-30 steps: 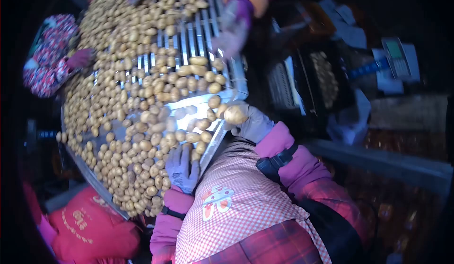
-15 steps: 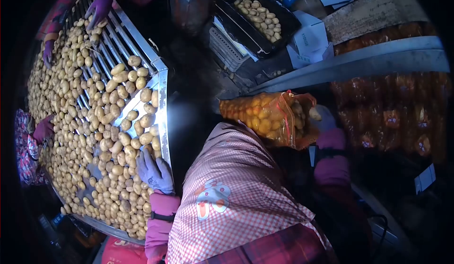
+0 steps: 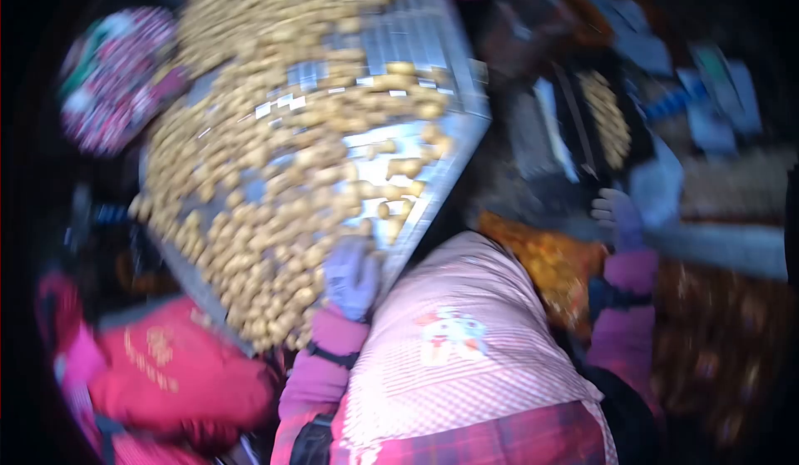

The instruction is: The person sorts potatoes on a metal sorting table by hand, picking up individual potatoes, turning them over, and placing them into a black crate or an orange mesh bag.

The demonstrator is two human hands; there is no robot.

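My left hand (image 3: 351,278), in a lavender glove, rests at the near edge of the slatted sorting table (image 3: 474,115). Its fingers look stretched out against the potatoes (image 3: 275,240) spread over the slats; motion blurs them. On the other side, my right hand (image 3: 617,215), gloved too, is raised beside an orange mesh bag (image 3: 549,265) filled with potatoes. Its fingertips appear apart, and I see no potato in them. The bag lies just beyond my checked apron (image 3: 458,382), its mouth partly hidden by my right forearm.
A person in a red top (image 3: 179,365) is at the lower left, and another in a patterned sleeve (image 3: 121,82) is at the upper left. A black-lined crate (image 3: 574,115) holds potatoes. Stacked filled mesh bags (image 3: 716,348) stand at the right, behind a metal rail (image 3: 716,244).
The view has swung left, so the table sits more centrally. My right hand has moved from the bag's mouth to its far side, and the potato seen at it is no longer visible there.
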